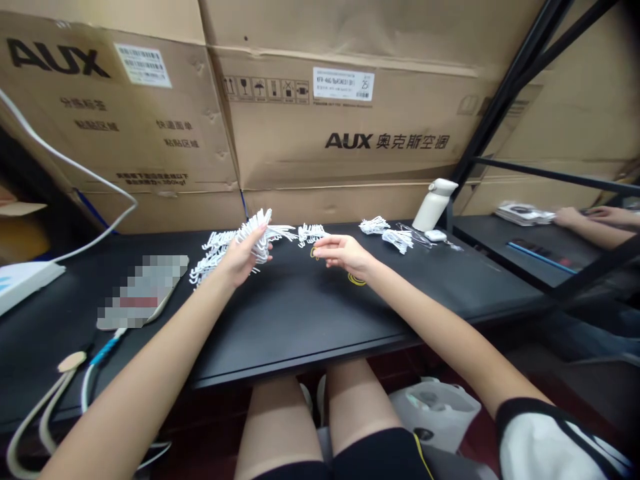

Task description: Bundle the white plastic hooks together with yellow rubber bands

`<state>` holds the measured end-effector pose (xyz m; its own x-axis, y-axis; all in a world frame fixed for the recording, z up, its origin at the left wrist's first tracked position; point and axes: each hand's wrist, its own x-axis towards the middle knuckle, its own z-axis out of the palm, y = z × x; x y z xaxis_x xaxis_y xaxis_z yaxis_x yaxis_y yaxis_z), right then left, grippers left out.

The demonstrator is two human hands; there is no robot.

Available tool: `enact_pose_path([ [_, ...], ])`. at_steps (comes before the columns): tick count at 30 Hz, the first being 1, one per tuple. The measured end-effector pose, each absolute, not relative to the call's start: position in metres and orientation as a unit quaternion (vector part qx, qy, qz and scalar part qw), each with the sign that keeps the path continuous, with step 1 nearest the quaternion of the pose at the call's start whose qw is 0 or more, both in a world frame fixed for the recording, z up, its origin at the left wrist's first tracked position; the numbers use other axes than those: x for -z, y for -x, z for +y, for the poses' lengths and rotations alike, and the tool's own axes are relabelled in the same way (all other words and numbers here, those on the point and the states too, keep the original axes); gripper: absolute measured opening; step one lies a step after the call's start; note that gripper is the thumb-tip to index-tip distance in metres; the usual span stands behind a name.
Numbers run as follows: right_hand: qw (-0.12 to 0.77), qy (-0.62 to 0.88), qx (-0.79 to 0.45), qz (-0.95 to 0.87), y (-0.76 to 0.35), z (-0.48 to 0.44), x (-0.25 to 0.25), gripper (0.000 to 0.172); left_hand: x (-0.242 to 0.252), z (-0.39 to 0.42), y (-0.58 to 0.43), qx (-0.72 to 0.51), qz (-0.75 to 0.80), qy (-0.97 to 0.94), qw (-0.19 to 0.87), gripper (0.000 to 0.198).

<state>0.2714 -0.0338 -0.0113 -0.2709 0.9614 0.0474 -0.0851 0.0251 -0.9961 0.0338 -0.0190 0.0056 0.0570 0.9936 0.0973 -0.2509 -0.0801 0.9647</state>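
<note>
My left hand is closed around a bundle of thin white hooked pieces, whose ends stick out to the right; they look like plastic or wire. Beside and behind that hand lies a pile of similar white pieces on the black table. To the right, my right hand pinches a small yellow rubber band between thumb and fingers. More yellow rubber bands lie on the table under the right wrist. A small group of white hooked pieces sits just behind the right fingertips.
Two white bundles, a white bottle and a small white case stand at the back right. A phone with a cable lies left. Cardboard boxes wall the back. Another person's hands are at the far right, beyond a black frame.
</note>
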Motion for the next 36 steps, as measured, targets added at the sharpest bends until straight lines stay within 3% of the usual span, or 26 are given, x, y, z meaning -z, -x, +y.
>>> enact_pose_path([
  [21, 0.426, 0.389, -0.554, -0.6, -0.27, -0.039, 0.007, 0.032, -0.005, -0.021, -0.037, -0.538, 0.406, -0.507, 0.538, 0.039],
  [24, 0.371, 0.4, -0.495, -0.676, -0.27, -0.04, 0.009, 0.027, -0.005, -0.023, -0.037, -0.538, 0.405, -0.508, 0.537, 0.043],
  [29, 0.239, 0.472, -0.285, -0.8, -0.279, -0.036, 0.014, 0.015, -0.005, -0.023, -0.038, -0.536, 0.412, -0.51, 0.531, 0.042],
  [31, 0.212, 0.48, -0.263, -0.809, -0.283, -0.034, 0.015, 0.005, -0.005, -0.024, -0.039, -0.538, 0.419, -0.509, 0.525, 0.038],
  [36, 0.174, 0.46, -0.268, -0.828, -0.284, -0.033, 0.015, 0.011, -0.004, -0.024, -0.04, -0.526, 0.418, -0.525, 0.522, 0.038],
])
